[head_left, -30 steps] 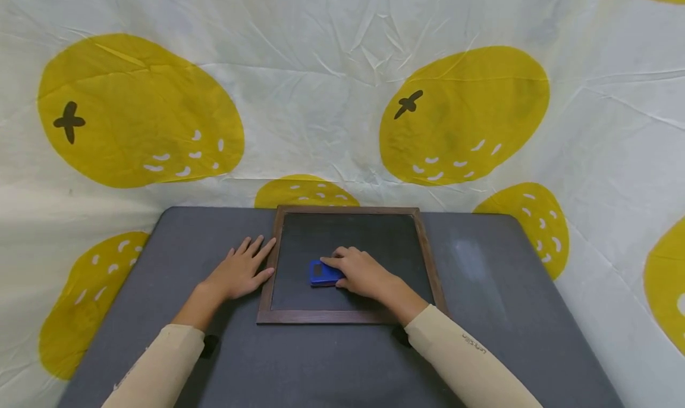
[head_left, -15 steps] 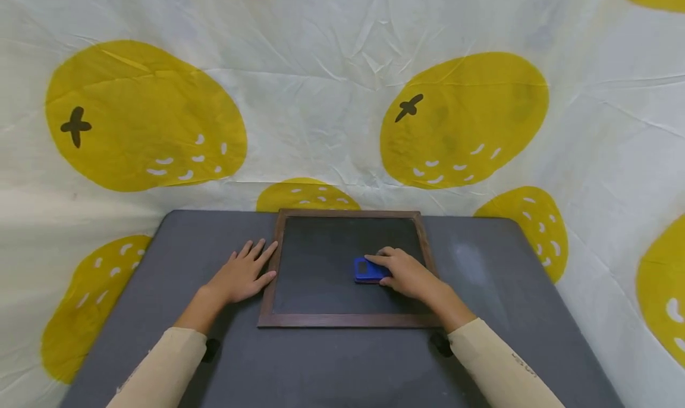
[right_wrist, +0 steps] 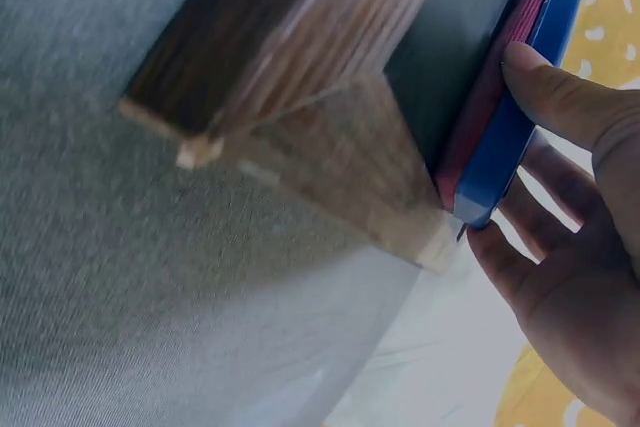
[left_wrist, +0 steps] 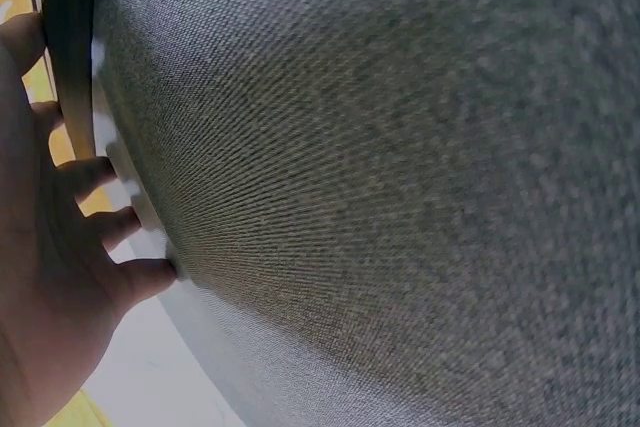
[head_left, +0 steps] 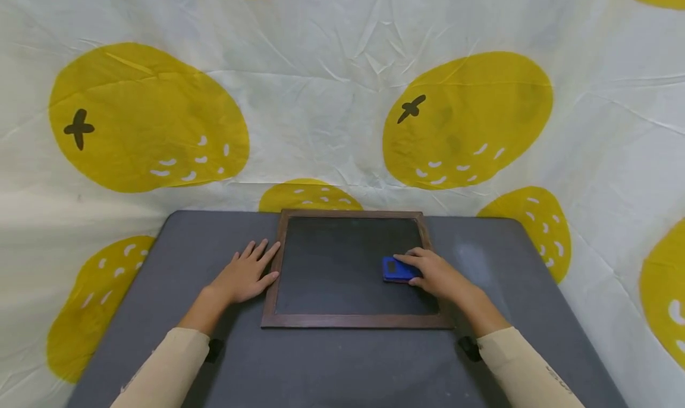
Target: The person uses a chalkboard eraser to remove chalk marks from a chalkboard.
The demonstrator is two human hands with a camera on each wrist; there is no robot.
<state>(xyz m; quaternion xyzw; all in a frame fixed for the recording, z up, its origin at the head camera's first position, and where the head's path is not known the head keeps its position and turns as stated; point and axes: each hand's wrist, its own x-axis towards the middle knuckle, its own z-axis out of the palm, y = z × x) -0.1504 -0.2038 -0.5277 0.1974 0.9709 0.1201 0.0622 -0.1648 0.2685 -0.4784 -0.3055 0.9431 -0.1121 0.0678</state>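
Blue eraser (head_left: 395, 269) under right hand (head_left: 436, 275)

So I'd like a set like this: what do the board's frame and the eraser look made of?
Frame: seemingly dark-stained wood, with visible grain and pale raw corners. Eraser: glossy blue shell, probably plastic, over a dull red pad, perhaps felt, held by the right hand.

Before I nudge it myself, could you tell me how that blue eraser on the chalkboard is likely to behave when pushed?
The blue eraser looks low and flat, so it should slide rather than tip or roll. Its red underside, possibly felt, lies on the chalkboard, so expect some drag. The right hand moves it with fingertips alone, suggesting it is light.
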